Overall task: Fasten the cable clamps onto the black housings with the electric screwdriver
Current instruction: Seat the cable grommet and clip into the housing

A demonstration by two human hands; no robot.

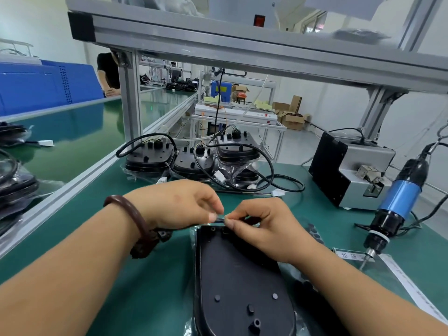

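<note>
A black housing [242,275] lay on the green tabletop [145,275] at its near edge. Its long axis ran from that edge straight away, with the rounded end nearest the person and the squarer end farthest. Just over that far end, the left hand [179,202] and right hand [261,226] met fingertip to fingertip. Both pinched a thin dark piece [219,218] between thumb and forefinger. The piece lay crosswise, left to right, and was too small to tell whether it was a cable or a clamp. The right palm rested on the housing's far right corner.

The electric screwdriver [397,204] leaned near the right edge, well apart from both hands, with its bit pointing down and towards the person onto a clear bag [388,270]. More housings [194,158] with looped cables stood towards the far edge, beside a grey box [349,170].
</note>
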